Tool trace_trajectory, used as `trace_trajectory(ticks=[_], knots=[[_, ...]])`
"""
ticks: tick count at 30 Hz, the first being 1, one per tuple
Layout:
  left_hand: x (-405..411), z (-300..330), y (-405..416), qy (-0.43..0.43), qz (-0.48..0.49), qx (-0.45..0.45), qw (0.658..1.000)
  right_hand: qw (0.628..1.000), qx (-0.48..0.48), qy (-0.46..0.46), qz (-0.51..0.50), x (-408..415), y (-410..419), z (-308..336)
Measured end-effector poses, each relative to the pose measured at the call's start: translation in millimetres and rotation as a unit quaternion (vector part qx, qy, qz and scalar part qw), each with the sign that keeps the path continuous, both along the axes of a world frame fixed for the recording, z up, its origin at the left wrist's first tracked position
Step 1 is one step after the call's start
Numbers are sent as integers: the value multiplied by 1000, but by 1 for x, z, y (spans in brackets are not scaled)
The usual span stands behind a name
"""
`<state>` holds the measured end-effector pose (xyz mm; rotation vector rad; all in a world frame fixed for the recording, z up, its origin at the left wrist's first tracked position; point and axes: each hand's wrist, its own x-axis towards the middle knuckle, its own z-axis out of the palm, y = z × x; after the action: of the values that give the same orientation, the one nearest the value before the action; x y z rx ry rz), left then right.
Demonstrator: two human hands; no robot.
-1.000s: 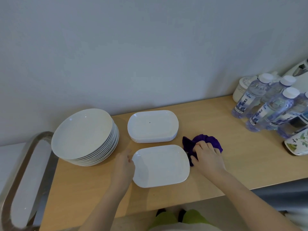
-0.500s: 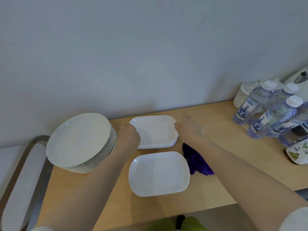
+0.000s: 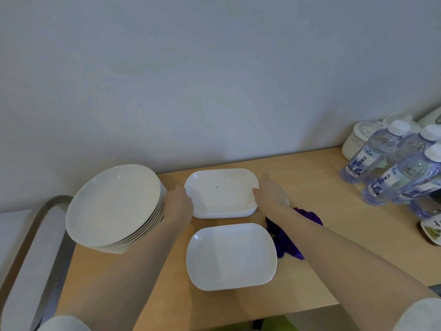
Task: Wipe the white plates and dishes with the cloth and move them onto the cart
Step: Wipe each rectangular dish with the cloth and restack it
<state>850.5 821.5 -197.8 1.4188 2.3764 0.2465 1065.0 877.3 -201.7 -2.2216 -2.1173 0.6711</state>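
A person is standing at a wooden counter point(image 3: 310, 177), both arms reaching forward to a small stack of white oblong dishes point(image 3: 222, 193) near the wall. The left hand point(image 3: 177, 203) is gripping the stack's left edge, and the right hand point(image 3: 269, 195) is gripping its right edge, thumb lying on the rim. A single oblong dish point(image 3: 230, 255) is sitting just in front of the stack, untouched. A crumpled purple cloth point(image 3: 286, 235) is lying beside that dish, partly under the right forearm. A tall stack of round white plates point(image 3: 114, 209) is standing to the left, touching the left wrist. A metal cart point(image 3: 28, 247) is waiting at far left. Water bottles point(image 3: 391, 168) are clustering at far right.
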Motion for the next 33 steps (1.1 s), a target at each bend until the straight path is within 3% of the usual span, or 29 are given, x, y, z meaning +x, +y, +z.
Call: trace_trajectory(ticks=[4,9,22,33], knots=[[-2,-6,3,-75,34,35,996,1000,3,3,4,2,0,1],[-5,-12,3,-102,41,46,993,1000,9,9,7,4,0,4],[-3,-1,-4,-141,55,110,982,990,64,125,-11,19,-4,23],[19,12,-81,-181,25,131,974,983,127,134,-2,43,-70,29]])
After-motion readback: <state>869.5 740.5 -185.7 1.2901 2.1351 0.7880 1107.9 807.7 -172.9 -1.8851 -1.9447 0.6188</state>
